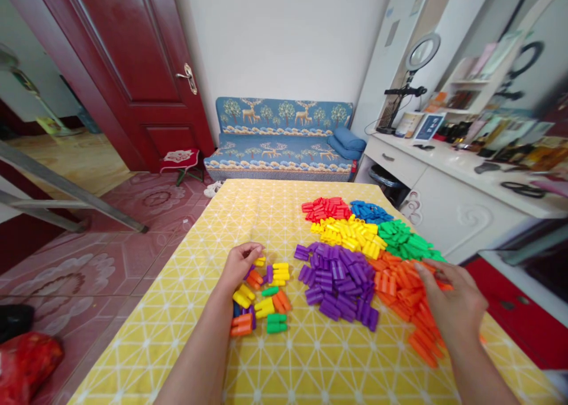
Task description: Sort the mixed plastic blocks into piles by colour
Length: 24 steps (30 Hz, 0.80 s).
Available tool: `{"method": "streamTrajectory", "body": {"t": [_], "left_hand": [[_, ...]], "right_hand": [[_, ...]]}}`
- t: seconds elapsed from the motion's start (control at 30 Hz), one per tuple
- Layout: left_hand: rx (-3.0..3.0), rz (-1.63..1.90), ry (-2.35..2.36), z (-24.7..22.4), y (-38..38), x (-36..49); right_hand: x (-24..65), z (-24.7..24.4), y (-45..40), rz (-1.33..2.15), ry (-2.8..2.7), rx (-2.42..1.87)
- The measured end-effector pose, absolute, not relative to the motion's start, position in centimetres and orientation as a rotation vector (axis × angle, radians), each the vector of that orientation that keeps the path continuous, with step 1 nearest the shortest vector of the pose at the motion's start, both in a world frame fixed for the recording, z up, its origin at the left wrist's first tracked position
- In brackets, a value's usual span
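Observation:
My left hand (242, 265) is at the far edge of a small mixed group of plastic pieces, fingers curled and tips pressed together. Whatever is between them is hidden; a yellow piece (261, 262) lies by the fingertips. This group includes a green piece (277, 323), an orange piece (241, 325) and several purple and yellow ones, shaped like short joined tubes. On the right, my right hand (457, 295) reaches over the pile of orange pieces (402, 284), thumb and fingers apart above it. Its palm side is partly hidden.
Piles of purple (339, 278), yellow (350, 235), red (326, 209), blue (369, 211) and green pieces (406, 240) lie close together on the yellow patterned tablecloth (177, 328). Beyond the table stands a blue sofa (284, 142); a white dressing table (426, 186) is at right.

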<state>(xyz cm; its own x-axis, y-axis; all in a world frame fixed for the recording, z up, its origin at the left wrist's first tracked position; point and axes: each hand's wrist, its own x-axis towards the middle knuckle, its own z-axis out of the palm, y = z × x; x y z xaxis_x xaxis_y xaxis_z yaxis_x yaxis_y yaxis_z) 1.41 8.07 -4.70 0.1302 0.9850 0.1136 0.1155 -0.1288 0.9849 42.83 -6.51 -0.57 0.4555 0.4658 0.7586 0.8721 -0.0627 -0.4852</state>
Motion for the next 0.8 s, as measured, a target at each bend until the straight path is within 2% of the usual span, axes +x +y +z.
{"method": "streamTrajectory", "body": {"t": [0.27, 0.47, 0.63, 0.8], "left_hand": [[1.454, 1.142, 1.15, -4.8, 8.0, 1.4], [1.442, 1.16, 1.152, -4.6, 8.0, 1.5], [1.419, 1.179, 1.131, -4.8, 8.0, 1.5], [1.446, 1.167, 1.13, -5.0, 8.1, 1.3]], "right_hand": [[45.2, -3.1, -6.6, -0.727, -1.19, -1.923], [43.0, -1.4, -6.5, -0.699, -1.169, -1.749], [34.0, 1.1, -6.6, -0.287, -1.408, -1.44], [23.7, -1.1, -6.9, 0.293, -1.887, -1.307]]}}
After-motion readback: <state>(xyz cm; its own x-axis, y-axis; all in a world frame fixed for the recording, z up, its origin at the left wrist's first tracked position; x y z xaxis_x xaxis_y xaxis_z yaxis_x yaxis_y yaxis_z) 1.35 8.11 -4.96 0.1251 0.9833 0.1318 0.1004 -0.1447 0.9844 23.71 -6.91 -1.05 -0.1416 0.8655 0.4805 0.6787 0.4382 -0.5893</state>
